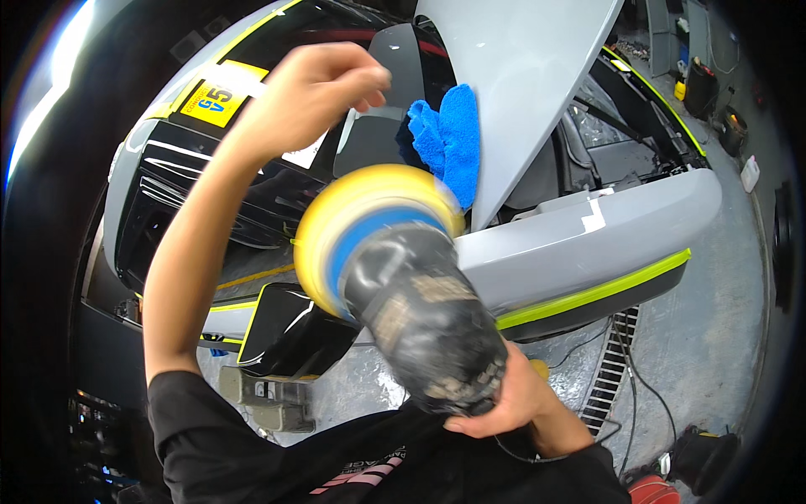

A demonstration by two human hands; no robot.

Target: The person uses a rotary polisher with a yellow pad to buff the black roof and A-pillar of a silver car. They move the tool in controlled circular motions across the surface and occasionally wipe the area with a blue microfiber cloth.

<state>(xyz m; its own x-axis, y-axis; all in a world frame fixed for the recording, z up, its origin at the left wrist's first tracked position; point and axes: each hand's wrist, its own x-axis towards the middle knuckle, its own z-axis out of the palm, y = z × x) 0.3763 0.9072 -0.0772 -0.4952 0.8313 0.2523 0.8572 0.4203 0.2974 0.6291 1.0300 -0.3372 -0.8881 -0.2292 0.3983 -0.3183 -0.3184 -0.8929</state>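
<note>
My right hand [514,405] grips the rear of a black, worn polishing machine [424,315]. Its round yellow foam pad [361,206] with a blue backing is blurred and points at the grey car [588,244] in front of me. My left hand [317,88] is raised with the fingers curled closed over the car's dark windscreen, and I see nothing in it. A blue microfibre cloth [449,139] lies bunched beside the edge of the raised grey bonnet [520,76], just above the pad.
Yellow-green masking tape [604,290] runs along the grey bumper. A yellow sticker [214,101] sits on the windscreen. A metal drain grate [617,365] and thin cables cross the wet concrete floor on the right. Bottles and containers [701,84] stand at the far right.
</note>
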